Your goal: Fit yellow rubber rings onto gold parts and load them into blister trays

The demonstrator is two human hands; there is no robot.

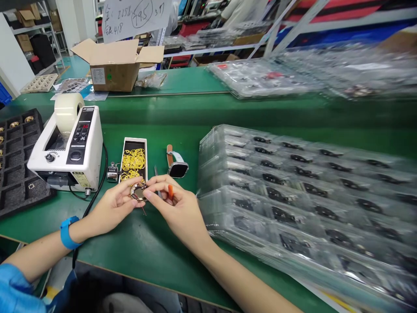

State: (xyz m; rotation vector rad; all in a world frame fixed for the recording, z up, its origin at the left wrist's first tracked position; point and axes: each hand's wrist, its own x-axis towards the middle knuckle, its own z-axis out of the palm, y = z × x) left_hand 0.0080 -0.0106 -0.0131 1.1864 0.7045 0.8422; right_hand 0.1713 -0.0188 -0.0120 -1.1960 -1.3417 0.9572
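Note:
My left hand (112, 206) pinches a small round metal part (139, 191) with thin wires hanging below it. My right hand (176, 202) touches the part's right side with thumb and forefinger, while its other fingers are curled round tweezers (158, 184) with an orange piece (170, 191). Just beyond the hands lies a white-edged box (145, 153) of yellow rings (134, 160). A smartwatch (178, 169) lies right of the box, and a small metal counter (112, 172) stands to its left.
A white tape dispenser (89, 148) stands left, beside a black foam tray (19, 174). Stacked clear plastic trays (228, 208) with dark parts fill the right side. An open cardboard box (114, 74) and more plastic trays (260, 80) sit on the back ledge.

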